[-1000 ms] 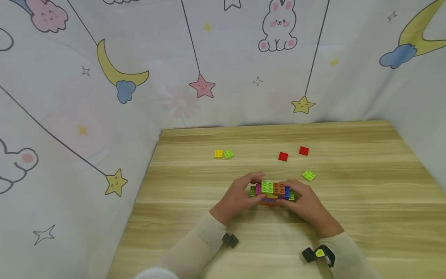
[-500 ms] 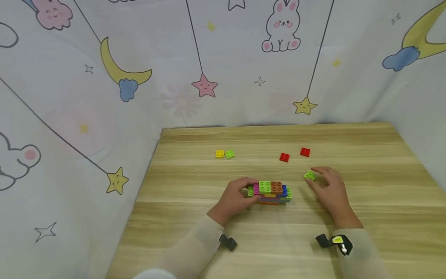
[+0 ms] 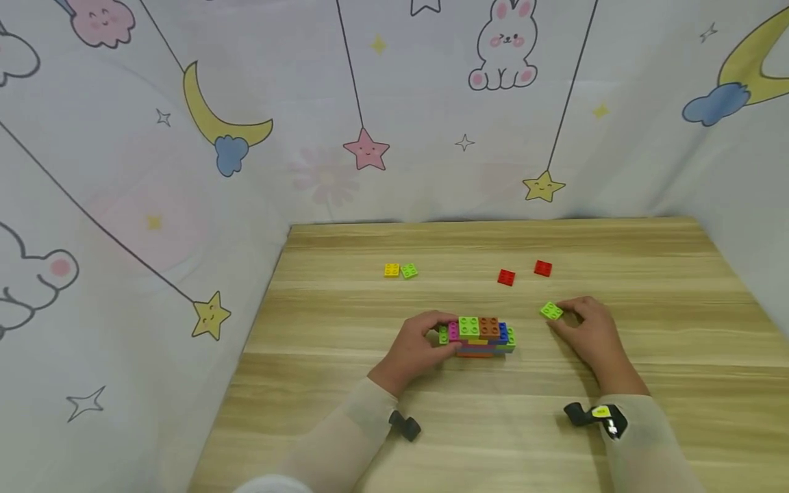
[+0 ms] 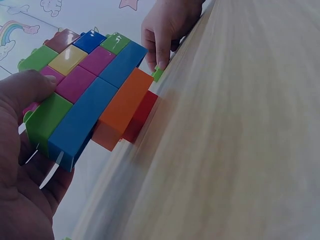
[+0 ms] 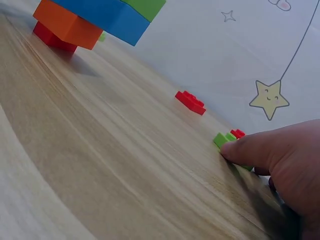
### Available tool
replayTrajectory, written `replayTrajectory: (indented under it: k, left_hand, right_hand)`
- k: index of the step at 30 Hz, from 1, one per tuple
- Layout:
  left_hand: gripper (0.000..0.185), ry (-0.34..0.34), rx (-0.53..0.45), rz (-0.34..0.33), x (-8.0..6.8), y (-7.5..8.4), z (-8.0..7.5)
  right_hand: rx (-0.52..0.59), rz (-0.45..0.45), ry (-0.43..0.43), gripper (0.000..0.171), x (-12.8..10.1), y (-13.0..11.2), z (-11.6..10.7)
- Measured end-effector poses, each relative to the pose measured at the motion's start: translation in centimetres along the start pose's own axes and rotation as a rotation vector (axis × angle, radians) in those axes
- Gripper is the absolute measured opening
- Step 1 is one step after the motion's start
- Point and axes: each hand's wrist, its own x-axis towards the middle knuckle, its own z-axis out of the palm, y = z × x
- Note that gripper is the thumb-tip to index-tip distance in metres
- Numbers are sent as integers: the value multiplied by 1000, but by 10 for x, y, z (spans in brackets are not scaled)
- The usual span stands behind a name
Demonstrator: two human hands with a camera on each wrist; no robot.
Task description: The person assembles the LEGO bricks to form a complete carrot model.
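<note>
A multicoloured block stack [image 3: 479, 337] stands at the middle of the wooden table [image 3: 647, 274]. My left hand [image 3: 436, 331] grips its left end, thumb on the green and pink blocks; the left wrist view shows the stack [image 4: 90, 95] tilted up off the wood. To the right, my right hand [image 3: 564, 316] pinches a small green plate [image 3: 551, 311] lying flat on the table. In the right wrist view a fingertip [image 5: 250, 149] presses against that plate [image 5: 224, 139]. From the left wrist I see the right hand [image 4: 165, 30] with its fingers down on the plate [image 4: 158, 74].
Two red plates [image 3: 506, 276] [image 3: 543, 268] lie behind the stack. A yellow plate [image 3: 391, 270] and a green plate [image 3: 409, 271] lie side by side at the back left. A printed curtain [image 3: 370, 103] encloses the table on three sides.
My right hand left the right end of the stack, moved right and took hold of the green plate. The left hand has stayed on the stack.
</note>
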Motion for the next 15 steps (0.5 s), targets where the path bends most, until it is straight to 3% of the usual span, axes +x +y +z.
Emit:
replayTrajectory:
  k: [5,9,12,15]
  left_hand:
    - [40,3,-4,11,1,-2,0]
    - [40,0,-14,10,0,-3,0]
    - [41,2,-15,4,0,-3,0]
    - [41,7,-24,11,0,-3,1]
  right_hand:
    - [50,36,3,47,-3,-5,0]
    - [125,11,77,40,-9,-21,3]
    - [172,-131,156,32,-14,-40,5]
    - [238,-327,194,35,-20,-64,5]
